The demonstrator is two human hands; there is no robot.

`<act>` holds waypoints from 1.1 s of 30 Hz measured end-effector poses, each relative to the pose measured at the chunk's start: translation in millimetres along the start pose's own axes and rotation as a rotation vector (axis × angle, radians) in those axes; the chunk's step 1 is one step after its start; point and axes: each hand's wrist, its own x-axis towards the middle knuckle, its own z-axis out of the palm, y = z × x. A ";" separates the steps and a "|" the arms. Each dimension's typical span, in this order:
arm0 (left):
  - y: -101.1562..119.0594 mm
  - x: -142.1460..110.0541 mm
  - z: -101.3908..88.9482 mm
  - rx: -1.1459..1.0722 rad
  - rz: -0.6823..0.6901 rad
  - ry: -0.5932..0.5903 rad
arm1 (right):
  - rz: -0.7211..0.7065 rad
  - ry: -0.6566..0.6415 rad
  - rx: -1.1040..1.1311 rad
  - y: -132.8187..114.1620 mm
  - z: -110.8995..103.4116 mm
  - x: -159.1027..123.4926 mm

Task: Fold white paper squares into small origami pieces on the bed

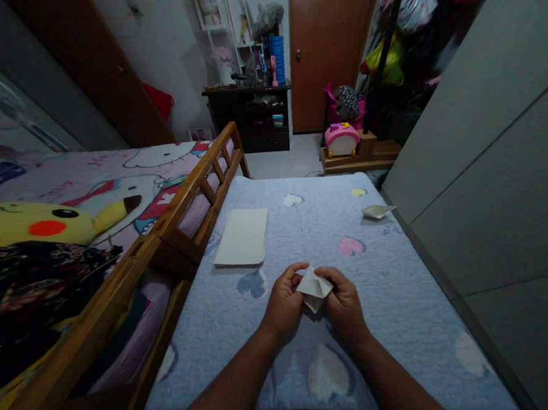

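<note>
**Pinching a folded paper between both hands**

The left hand (284,303) is half curled, its thumb and fingers closed on one side of a folded paper (312,288). The right hand (345,306) curls likewise and grips the other side, so the paper sits between them over the quilt (391,297). Even thumb pressure should keep the layers from slipping, and a crease will likely sit sharper if pressed against a firm surface. A stack of white sheets (242,236) and a small paper (377,211) lie on the quilt. Past the wooden bed rail (199,191), a dark cabinet (247,117) holds small items on its shelves. A pink box (342,140) stands farther off, its contents hidden.
</note>
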 end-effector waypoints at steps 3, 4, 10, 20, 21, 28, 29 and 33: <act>0.7 -1.7 -1.5 0.008 0.039 -0.029 | 0.040 0.012 0.062 1.0 -0.4 0.2; 1.3 -2.4 -2.1 0.022 0.059 -0.043 | 0.059 0.018 0.080 1.3 -0.4 0.0; 4.8 -3.8 -4.7 0.043 0.126 -0.086 | 0.124 0.017 0.109 2.5 -0.4 -2.2; 3.9 -2.2 -6.2 -0.089 0.011 -0.084 | -0.070 -0.003 0.032 2.3 -2.5 1.3; 3.7 -2.2 -6.3 -0.101 -0.006 -0.084 | -0.073 -0.008 0.035 2.6 -2.7 1.3; 5.7 -2.0 -12.3 -0.105 -0.052 -0.105 | -0.099 -0.022 0.022 4.7 -4.1 0.6; 5.7 -2.1 -14.4 -0.121 -0.053 -0.141 | -0.107 -0.018 0.022 4.8 -4.2 0.5; 4.2 -1.8 -20.3 -0.246 -0.110 -0.241 | -0.133 -0.022 0.011 4.6 -3.9 -0.2</act>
